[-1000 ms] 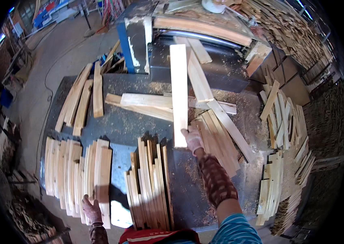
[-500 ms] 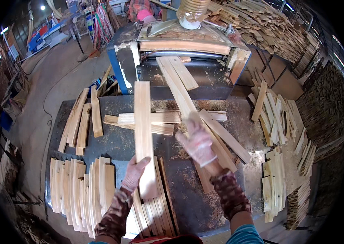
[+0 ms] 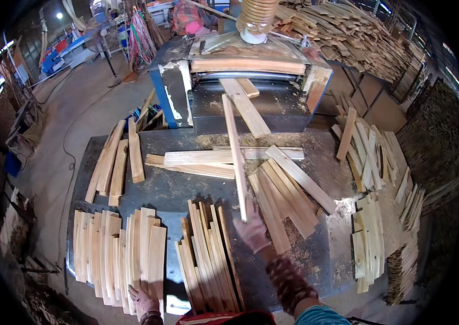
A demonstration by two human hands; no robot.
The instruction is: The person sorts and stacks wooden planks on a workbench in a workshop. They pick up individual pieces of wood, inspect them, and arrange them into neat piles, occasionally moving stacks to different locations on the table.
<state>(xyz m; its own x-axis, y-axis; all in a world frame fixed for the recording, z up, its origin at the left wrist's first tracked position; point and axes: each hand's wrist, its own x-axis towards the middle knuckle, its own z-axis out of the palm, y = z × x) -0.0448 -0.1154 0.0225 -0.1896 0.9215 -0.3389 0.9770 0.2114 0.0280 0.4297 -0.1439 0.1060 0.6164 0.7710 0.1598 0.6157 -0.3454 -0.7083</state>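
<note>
My right hand (image 3: pixel 253 232), in a pale glove, grips the lower end of a narrow wooden board (image 3: pixel 234 154). That board stands on edge toward me, its far end overlapping a plank (image 3: pixel 252 116) at the machine's mouth. My left hand (image 3: pixel 144 297), also gloved, rests at the near end of a row of wooden boards (image 3: pixel 107 254), fingers apart against the rightmost board (image 3: pixel 157 254). To the right of that row lies another stack of boards (image 3: pixel 208 254). Several loose boards (image 3: pixel 286 197) fan out just right of my right hand.
A planing machine (image 3: pixel 248 66) with a ribbed hose (image 3: pixel 257 16) stands at the table's far side. Crossed boards (image 3: pixel 199 157) lie mid-table amid shavings. More boards lean at the left (image 3: pixel 105 157) and right (image 3: pixel 367 244). A large wood pile (image 3: pixel 343 32) rises at the back right.
The board in my left hand went down to the right end of the lower-left row. My right hand drew back toward me, lifting a narrow board off the loose ones.
</note>
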